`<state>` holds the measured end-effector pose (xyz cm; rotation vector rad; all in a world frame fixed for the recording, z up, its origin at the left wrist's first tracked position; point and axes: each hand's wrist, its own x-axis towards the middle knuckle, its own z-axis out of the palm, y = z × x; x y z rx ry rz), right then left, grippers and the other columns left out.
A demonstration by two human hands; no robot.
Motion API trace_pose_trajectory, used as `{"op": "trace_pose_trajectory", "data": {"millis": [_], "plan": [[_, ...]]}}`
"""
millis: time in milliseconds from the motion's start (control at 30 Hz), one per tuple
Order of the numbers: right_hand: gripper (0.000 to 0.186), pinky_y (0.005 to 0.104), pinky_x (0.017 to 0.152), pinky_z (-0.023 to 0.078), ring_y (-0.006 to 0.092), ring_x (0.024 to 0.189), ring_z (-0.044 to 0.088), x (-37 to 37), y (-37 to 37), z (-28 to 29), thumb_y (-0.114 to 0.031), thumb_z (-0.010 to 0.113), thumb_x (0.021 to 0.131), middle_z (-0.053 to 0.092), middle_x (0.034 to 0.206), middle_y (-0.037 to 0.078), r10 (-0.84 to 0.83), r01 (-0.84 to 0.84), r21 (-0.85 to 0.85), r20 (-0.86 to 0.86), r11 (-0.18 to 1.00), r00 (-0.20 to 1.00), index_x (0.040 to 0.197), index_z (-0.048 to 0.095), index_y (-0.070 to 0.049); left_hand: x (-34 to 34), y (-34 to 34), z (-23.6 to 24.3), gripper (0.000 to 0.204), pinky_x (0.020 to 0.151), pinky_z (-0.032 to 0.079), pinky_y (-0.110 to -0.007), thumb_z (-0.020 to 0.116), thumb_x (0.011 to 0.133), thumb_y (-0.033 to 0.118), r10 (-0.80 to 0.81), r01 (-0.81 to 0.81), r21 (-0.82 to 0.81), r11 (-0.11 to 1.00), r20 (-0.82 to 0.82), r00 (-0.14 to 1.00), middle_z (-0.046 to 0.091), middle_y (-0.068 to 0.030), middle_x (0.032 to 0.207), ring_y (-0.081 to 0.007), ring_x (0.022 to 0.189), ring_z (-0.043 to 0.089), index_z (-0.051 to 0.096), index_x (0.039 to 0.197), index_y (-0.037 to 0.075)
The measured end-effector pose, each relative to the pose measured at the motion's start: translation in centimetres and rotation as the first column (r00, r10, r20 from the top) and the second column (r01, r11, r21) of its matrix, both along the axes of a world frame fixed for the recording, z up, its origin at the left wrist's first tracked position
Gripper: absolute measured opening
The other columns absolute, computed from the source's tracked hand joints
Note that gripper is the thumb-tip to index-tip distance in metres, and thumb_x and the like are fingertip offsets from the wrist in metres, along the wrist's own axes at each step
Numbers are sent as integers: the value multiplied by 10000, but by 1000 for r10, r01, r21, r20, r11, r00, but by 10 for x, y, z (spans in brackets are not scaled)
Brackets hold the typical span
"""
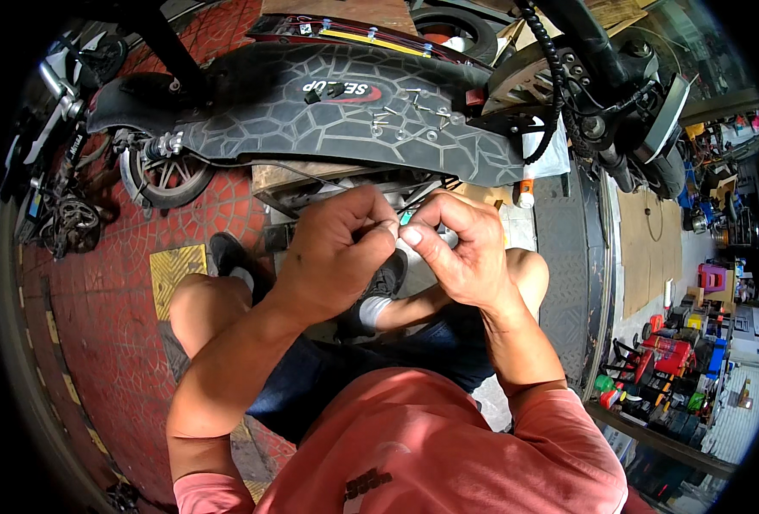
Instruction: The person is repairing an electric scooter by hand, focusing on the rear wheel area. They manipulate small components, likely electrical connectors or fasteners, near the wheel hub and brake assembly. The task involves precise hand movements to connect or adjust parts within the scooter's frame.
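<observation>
My left hand (332,253) and my right hand (465,248) meet in front of me, fingertips nearly touching. Both are closed in a pinch, thumb against forefinger. Whatever they pinch is too small or too hidden to make out. A thin dark cable (306,174) runs from under the deck toward my left hand; whether it reaches the fingers I cannot tell. Just beyond the hands lies the scooter's dark deck (251,107), patterned with pale cracked lines. Several loose screws and washers (414,116) are scattered on it, beside a small black piece (335,89).
Under the deck is a wooden support (281,178). The scooter's wheel (169,176) is at left, its dark frame and cables (559,77) at right. An orange-and-white tube (525,193) stands near the deck's right end. Tools and boxes (671,355) crowd the right side.
</observation>
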<state>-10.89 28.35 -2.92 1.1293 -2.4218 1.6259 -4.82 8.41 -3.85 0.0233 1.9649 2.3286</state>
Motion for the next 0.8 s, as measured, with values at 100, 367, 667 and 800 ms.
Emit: {"op": "trace_pose_trajectory", "data": {"millis": [100, 367, 667, 800], "plan": [[297, 368, 554, 422, 209, 570, 536, 5, -1, -3, -210, 763, 1000, 559, 638, 97, -63, 54, 46, 206, 997, 977, 805, 669, -7, 1, 1, 2, 95, 588, 421, -299, 635, 953, 59, 22, -29, -213, 977, -34, 999, 592, -31, 697, -56, 669, 496, 607, 887, -4], [121, 360, 658, 524, 223, 702, 668, -1, 2, 14, -103, 788, 938, 697, 839, 117, 1, -1, -1, 33, 1000, 999, 978, 726, -7, 0, -3, -3, 75, 651, 401, -242, 617, 1012, 39, -24, 5, -220, 975, -84, 996, 600, 48, 815, -15, 762, 492, 618, 938, 46], [148, 390, 696, 542, 315, 772, 686, -11, 8, 3, -50, 801, 870, 726, 884, 118, 103, -102, 16, -226, 995, 969, 996, 729, -25, 2, -1, 1, 66, 639, 444, -280, 620, 985, 44, -5, -13, -180, 984, -99, 995, 639, -18, 787, -51, 730, 543, 628, 927, 13], [92, 365, 668, 525, 276, 714, 676, -2, 2, -2, -73, 790, 913, 709, 811, 112, 61, -63, -25, -92, 998, 994, 951, 730, -15, 9, -2, 10, 65, 599, 434, -296, 608, 1002, 24, 10, -61, -335, 940, -152, 988, 628, -10, 736, -52, 678, 539, 616, 938, 12]]}}
